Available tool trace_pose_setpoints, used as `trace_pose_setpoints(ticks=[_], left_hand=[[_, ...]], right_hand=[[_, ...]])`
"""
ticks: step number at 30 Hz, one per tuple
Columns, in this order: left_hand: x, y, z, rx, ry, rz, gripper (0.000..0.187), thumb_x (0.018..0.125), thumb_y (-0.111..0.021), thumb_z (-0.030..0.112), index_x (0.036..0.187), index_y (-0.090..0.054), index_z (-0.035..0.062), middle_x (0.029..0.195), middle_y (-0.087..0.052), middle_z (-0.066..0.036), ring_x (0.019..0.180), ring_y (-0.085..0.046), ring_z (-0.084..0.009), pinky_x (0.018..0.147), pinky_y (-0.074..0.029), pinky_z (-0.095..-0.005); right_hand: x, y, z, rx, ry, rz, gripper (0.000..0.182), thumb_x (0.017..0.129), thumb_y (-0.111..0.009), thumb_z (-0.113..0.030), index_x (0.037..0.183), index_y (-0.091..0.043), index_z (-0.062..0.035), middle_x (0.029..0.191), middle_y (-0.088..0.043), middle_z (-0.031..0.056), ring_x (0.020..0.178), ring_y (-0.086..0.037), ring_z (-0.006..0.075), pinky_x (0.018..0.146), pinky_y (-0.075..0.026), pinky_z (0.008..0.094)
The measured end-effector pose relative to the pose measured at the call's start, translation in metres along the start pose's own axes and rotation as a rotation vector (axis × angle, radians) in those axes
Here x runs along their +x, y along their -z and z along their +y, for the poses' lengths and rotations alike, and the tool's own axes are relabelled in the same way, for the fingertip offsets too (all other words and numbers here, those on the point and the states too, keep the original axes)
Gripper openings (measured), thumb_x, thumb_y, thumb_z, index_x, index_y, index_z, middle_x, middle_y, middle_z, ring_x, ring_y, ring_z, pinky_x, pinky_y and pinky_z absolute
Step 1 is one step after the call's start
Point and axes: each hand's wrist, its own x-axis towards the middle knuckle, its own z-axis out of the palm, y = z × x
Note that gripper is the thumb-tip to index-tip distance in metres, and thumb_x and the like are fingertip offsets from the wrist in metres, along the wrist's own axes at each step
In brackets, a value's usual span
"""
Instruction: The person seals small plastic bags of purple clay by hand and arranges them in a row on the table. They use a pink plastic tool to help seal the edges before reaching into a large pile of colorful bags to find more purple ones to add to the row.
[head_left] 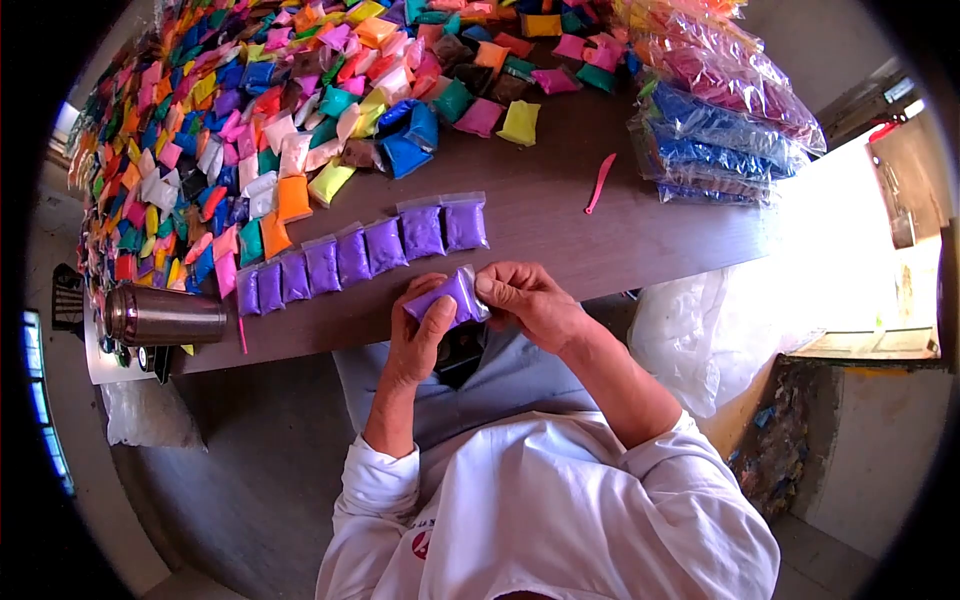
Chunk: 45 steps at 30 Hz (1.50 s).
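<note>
Brown wooden table [560,215] across upper frame. On it: row of purple packets [365,252] at centre, heap of many-coloured packets [250,110] upper left, stacked clear bags [715,100] upper right, pink strip [600,182], steel flask [165,316] at left edge.

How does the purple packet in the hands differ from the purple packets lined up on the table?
The small purple plastic packet held in both hands is lifted off the brown wooden table and tilted; the row of purple plastic packets lies flat on it. The held one is alone, pinched by the left hand and right hand; the row's packets sit side by side, untouched. Both look alike in colour and size.
</note>
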Motion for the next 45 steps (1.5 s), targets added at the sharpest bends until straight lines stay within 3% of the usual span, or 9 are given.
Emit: trace_pose_setpoints(ticks=[13,22,28,30,31,35,37,42,45], left_hand=[[0.0,0.003,-0.001,-0.006,-0.015,-0.025,0.039,0.09,-0.062,0.035,0.1,-0.061,-0.0027,0.098,-0.059,-0.005,0.087,-0.053,-0.0106,0.077,-0.045,-0.0264],[-0.001,0.002,-0.002,-0.011,-0.002,-0.026,0.038,0.089,-0.064,0.035,0.098,-0.06,-0.0017,0.099,-0.058,-0.006,0.088,-0.053,-0.0115,0.077,-0.045,-0.0267],[-0.004,-0.001,-0.01,0.082,-0.027,0.034,0.041,0.087,-0.068,0.034,0.103,-0.057,-0.0024,0.102,-0.056,-0.007,0.089,-0.055,-0.0116,0.079,-0.046,-0.0266],[-0.005,-0.002,-0.004,0.022,0.041,-0.044,0.042,0.088,-0.067,0.032,0.107,-0.056,-0.0035,0.108,-0.054,-0.009,0.09,-0.056,-0.013,0.081,-0.047,-0.0272],[-0.005,-0.001,-0.006,0.021,0.042,-0.046,0.042,0.088,-0.067,0.032,0.107,-0.056,-0.0035,0.108,-0.054,-0.009,0.09,-0.056,-0.013,0.081,-0.047,-0.0272],[-0.007,0.003,-0.013,-0.073,0.049,-0.077,0.047,0.089,-0.066,0.035,0.112,-0.056,-0.0045,0.112,-0.053,-0.011,0.093,-0.057,-0.0144,0.083,-0.046,-0.0262],[-0.007,0.004,-0.015,-0.121,0.055,-0.065,0.048,0.09,-0.065,0.037,0.113,-0.056,-0.0045,0.113,-0.053,-0.012,0.095,-0.056,-0.0148,0.084,-0.046,-0.0262],[0.0,0.009,-0.012,0.17,-0.091,-0.142,0.054,0.093,-0.053,0.05,0.101,-0.063,-0.0016,0.103,-0.059,-0.013,0.105,-0.052,-0.0251,0.094,-0.039,-0.0367],[0.0,0.005,-0.004,0.187,-0.083,-0.127,0.055,0.093,-0.05,0.052,0.096,-0.064,-0.0009,0.097,-0.061,-0.013,0.105,-0.051,-0.0279,0.096,-0.036,-0.0381]], right_hand=[[0.003,0.005,-0.001,0.157,-0.069,-0.072,0.021,0.096,-0.06,-0.024,0.088,-0.064,-0.005,0.074,-0.058,-0.0024,0.063,-0.051,0.0071,0.056,-0.042,0.0216],[0.0,0.007,-0.006,0.151,-0.067,-0.079,0.013,0.09,-0.069,-0.015,0.094,-0.065,-0.0032,0.076,-0.06,-0.001,0.064,-0.053,0.0077,0.058,-0.043,0.0209],[-0.007,0.007,-0.014,-0.084,0.077,-0.008,0.012,0.094,-0.064,-0.015,0.099,-0.065,-0.0039,0.084,-0.063,-0.0011,0.071,-0.057,0.0069,0.064,-0.048,0.0226],[-0.011,0.01,-0.023,-0.091,0.145,-0.029,0.016,0.095,-0.062,-0.015,0.103,-0.063,-0.0017,0.087,-0.062,-0.0012,0.076,-0.057,0.0066,0.068,-0.05,0.024],[-0.013,0.016,-0.027,-0.262,0.183,-0.013,0.017,0.096,-0.06,-0.014,0.105,-0.061,0.0007,0.085,-0.061,-0.001,0.078,-0.057,0.0069,0.069,-0.05,0.0246],[-0.015,0.019,-0.037,-0.298,0.149,0.009,0.014,0.096,-0.06,-0.011,0.103,-0.061,0.0005,0.089,-0.061,0.0003,0.083,-0.058,0.0082,0.074,-0.05,0.0247],[-0.01,0.024,-0.032,-0.426,0.426,-0.077,0.011,0.094,-0.061,-0.008,0.102,-0.061,-0.0004,0.094,-0.061,0.0024,0.085,-0.057,0.0097,0.077,-0.048,0.0246],[-0.01,0.028,-0.033,-0.427,0.418,-0.077,0.01,0.088,-0.067,-0.004,0.096,-0.063,-0.0006,0.097,-0.061,0.0049,0.091,-0.057,0.0122,0.08,-0.048,0.0256],[-0.01,0.029,-0.034,-0.452,0.434,-0.048,0.011,0.083,-0.07,-0.002,0.093,-0.064,-0.0001,0.098,-0.061,0.0062,0.094,-0.058,0.014,0.081,-0.048,0.0265]])
